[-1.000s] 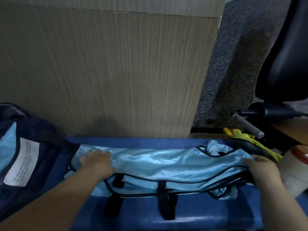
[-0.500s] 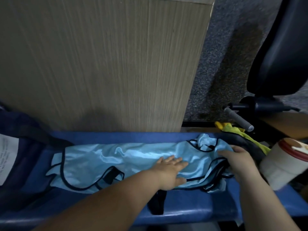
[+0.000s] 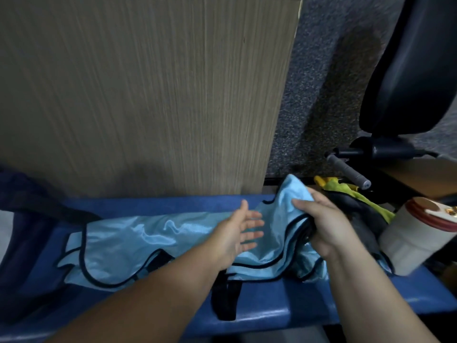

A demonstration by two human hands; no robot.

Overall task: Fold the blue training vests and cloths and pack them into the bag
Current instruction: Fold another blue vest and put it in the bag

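The right hand (image 3: 321, 224) grips the lifted end of a shiny light-blue vest with dark piping (image 3: 138, 241), which lies along a blue bench (image 3: 272, 308). The left hand (image 3: 239, 233) is open over the fabric, fingers spread.

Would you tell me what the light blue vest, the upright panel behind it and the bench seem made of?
The vest looks like thin, satiny synthetic fabric: glossy highlights, soft ripples. The panel seems matte wood-grain laminate or veneer, judging by its fine vertical streaks. The bench appears to be blue vinyl-like padding, with a sheen along its front edge.
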